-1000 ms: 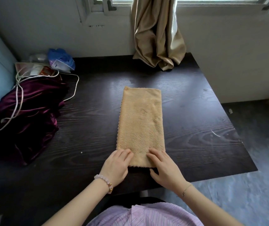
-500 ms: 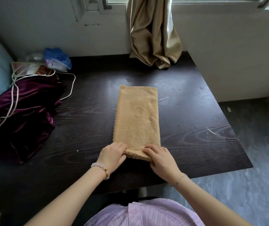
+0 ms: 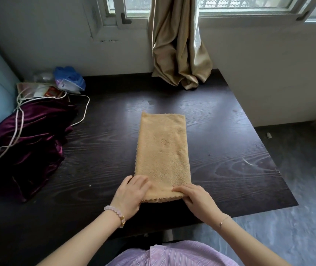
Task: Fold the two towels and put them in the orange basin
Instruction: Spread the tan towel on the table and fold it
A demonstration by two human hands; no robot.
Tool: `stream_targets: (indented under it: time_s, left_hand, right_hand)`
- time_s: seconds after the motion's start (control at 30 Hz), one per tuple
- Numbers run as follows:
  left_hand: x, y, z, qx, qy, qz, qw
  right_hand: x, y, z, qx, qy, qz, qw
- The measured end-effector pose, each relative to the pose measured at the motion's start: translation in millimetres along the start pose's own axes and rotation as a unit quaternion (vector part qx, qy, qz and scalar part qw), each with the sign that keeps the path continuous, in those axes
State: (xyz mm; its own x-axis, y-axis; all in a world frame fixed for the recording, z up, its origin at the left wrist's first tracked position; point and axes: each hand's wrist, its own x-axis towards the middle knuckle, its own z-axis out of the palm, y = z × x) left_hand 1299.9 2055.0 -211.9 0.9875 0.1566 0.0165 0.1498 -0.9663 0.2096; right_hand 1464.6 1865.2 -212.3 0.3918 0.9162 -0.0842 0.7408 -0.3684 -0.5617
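The towel (image 3: pixel 162 150) lies long on the worktop (image 3: pixel 220 131). Both hands, left (image 3: pixel 130 194) and right (image 3: pixel 197 200), pinch its near corners in their fingers (image 3: pixel 178 189).

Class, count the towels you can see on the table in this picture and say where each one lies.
1. A tan towel lies lengthwise mid-table, its near end held by the left hand and right hand. A second towel is not visible.

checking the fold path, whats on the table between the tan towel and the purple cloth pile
Nothing: in the head view the dark table is bare between the tan towel and the purple cloth pile.
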Motion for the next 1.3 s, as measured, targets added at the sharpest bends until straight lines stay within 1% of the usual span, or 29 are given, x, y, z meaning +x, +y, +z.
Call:
stream_targets:
  time_s: [0.1,0.17,0.2,0.23,0.3,0.37,0.47,0.57,0.6,0.63,0.77,0.83,0.93,1.03,1.13,1.2,1.3]
  left_hand:
    - [-5.2,-6.9,-1.5,-0.046,-0.017,0.034,0.998]
    - [-6.6,-7.9,-9.5,-0.089,-0.039,0.042,0.994]
    - [-6.6,-8.4,-15.4,-0.135,-0.054,0.023,0.989]
    - [-6.6,-8.8,-21.2,-0.197,-0.079,-0.014,0.977]
    - [-4.7,-9.1,-32.0,-0.325,-0.131,-0.089,0.932]
    - [0.2,-10.0,-41.7,-0.425,-0.120,-0.121,0.889]
    - [13.5,-7.0,-55.8,-0.544,-0.074,-0.148,0.823]
    - [36.0,-4.6,-65.0,-0.600,0.010,-0.210,0.772]
    - [44.5,-5.0,-66.4,-0.606,0.032,-0.227,0.762]
    - [52.5,-5.9,-67.1,-0.605,0.047,-0.242,0.757]
    - [80.8,-12.3,-66.9,-0.591,0.087,-0.267,0.756]
    - [93.5,-17.2,-67.7,-0.595,0.094,-0.281,0.747]
    - [112.0,-28.7,-67.8,-0.593,0.086,-0.298,0.743]
    - [128.0,-38.9,-67.5,-0.591,0.082,-0.316,0.738]
    - [144.5,-53.0,-61.7,-0.584,0.067,-0.344,0.732]
    - [154.6,-64.0,-55.3,-0.573,0.052,-0.357,0.736]
    - [168.2,-73.2,-49.7,-0.553,0.044,-0.366,0.747]
  right_hand:
    - [-4.4,-0.5,-7.7,0.020,-0.034,0.046,0.998]
    - [-4.4,-2.0,-16.8,0.076,-0.057,0.086,0.992]
    - [-3.2,-2.5,-22.1,0.112,-0.067,0.105,0.986]
    - [-1.2,-3.4,-28.4,0.144,-0.073,0.118,0.980]
    - [3.6,-6.3,-42.8,0.199,-0.073,0.126,0.969]
    - [8.6,-11.0,-58.6,0.260,-0.062,0.122,0.956]
    - [19.7,-15.8,-77.1,0.313,-0.011,0.121,0.942]
    - [33.7,-18.3,-87.0,0.332,0.047,0.132,0.933]
    - [39.1,-17.7,-88.5,0.337,0.058,0.136,0.930]
    - [44.6,-16.3,-89.2,0.343,0.065,0.142,0.926]
    - [65.3,-6.3,-90.4,0.356,0.092,0.174,0.914]
    - [77.4,-2.5,-92.7,0.368,0.102,0.186,0.905]
    - [97.9,5.3,-96.2,0.376,0.126,0.205,0.895]
    - [115.6,13.6,-97.4,0.392,0.128,0.222,0.883]
    - [133.7,17.4,-100.5,0.436,0.126,0.249,0.856]
    - [144.7,24.6,-96.8,0.449,0.125,0.271,0.842]
    - [161.0,35.2,-89.9,0.447,0.141,0.286,0.836]
